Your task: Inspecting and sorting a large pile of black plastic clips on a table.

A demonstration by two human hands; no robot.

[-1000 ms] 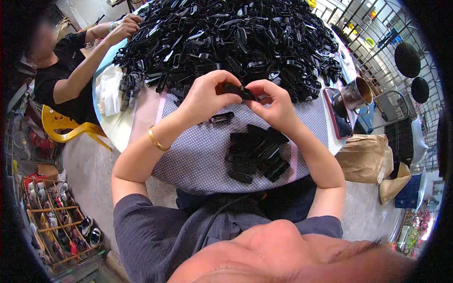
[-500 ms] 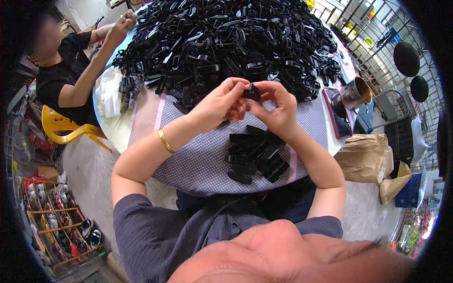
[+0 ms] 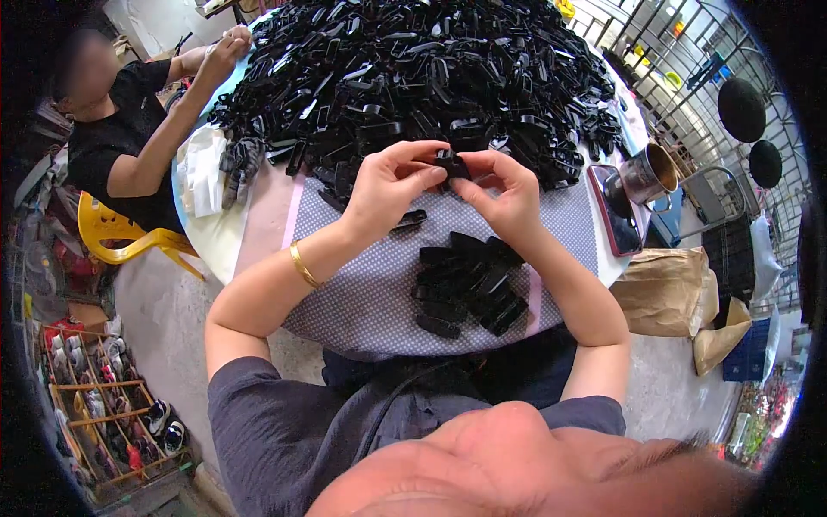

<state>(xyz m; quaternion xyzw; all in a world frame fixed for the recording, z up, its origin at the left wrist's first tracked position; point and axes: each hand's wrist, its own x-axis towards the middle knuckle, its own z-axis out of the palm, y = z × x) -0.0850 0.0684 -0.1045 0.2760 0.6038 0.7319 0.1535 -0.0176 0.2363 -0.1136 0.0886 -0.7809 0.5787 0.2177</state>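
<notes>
Between my two hands, above the near side of the table, is a small glossy black plastic piece (image 3: pixel 449 162); its exact kind I cannot make out. My left hand (image 3: pixel 388 185), with a gold bangle at the wrist, pinches it from one side. Thumb and fingers of my right hand (image 3: pixel 506 191) grip its other side. Below them a small pile of long black pieces (image 3: pixel 472 280) lies on the dotted grey cloth (image 3: pixel 345 306). A single black piece (image 3: pixel 410 220) rests on the cloth beside my left hand. Beyond rises a large heap of similar black parts (image 3: pixel 413 77).
At the table's right edge are a dark phone (image 3: pixel 613 211) and a metal mug (image 3: pixel 648 172). A white bag (image 3: pixel 203 171) lies at the left edge. Another person (image 3: pixel 129 129) works at the far left, by a yellow chair (image 3: pixel 116 233). Brown paper bags (image 3: pixel 663 293) stand right of the table.
The fingers of my left hand have drawn back and straightened, and the piece has turned and risen slightly between my hands. The loose piece on the cloth now shows.
</notes>
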